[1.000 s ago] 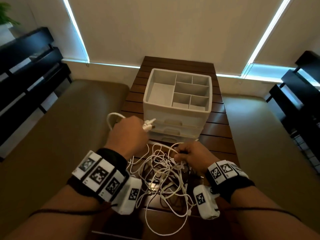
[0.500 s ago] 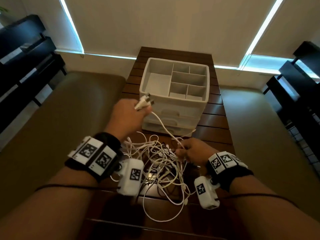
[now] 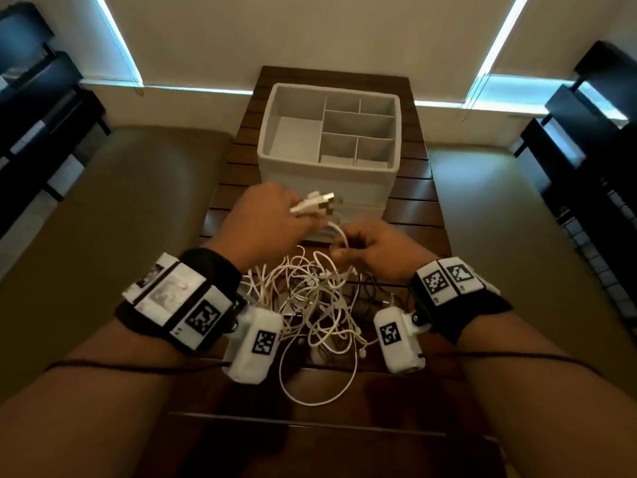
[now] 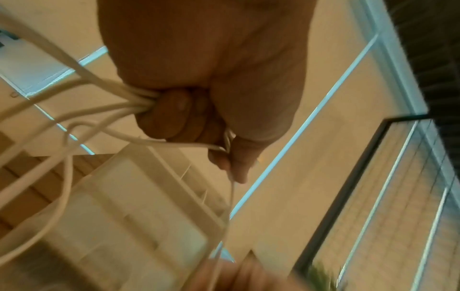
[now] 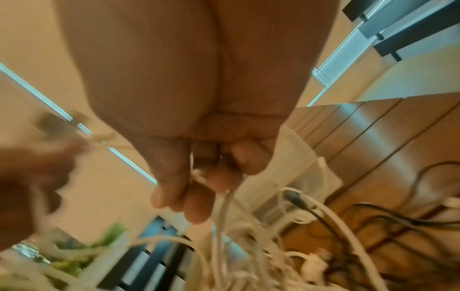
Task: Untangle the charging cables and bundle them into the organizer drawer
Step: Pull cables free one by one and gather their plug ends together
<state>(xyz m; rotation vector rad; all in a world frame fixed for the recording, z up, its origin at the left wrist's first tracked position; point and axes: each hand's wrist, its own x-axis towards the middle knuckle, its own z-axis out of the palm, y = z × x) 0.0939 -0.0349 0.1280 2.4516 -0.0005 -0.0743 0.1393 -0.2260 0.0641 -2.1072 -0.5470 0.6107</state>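
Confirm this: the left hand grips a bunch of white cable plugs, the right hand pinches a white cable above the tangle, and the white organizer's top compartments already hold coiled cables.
Not quite. The head view shows the white plastic organizer with its top compartments bare: no cables in them. The rest stands: the left hand grips the bunch of white cable plugs, and the right hand pinches a white cable above the tangle of white cables.

Place: home living room
Seating: olive-brown upholstered cushions (image 3: 113, 215), left and right
Table: dark slatted wooden table (image 3: 413, 215), centre
Far wall: cream roller blinds (image 3: 310, 32)
Sides: black shelving (image 3: 41, 98)
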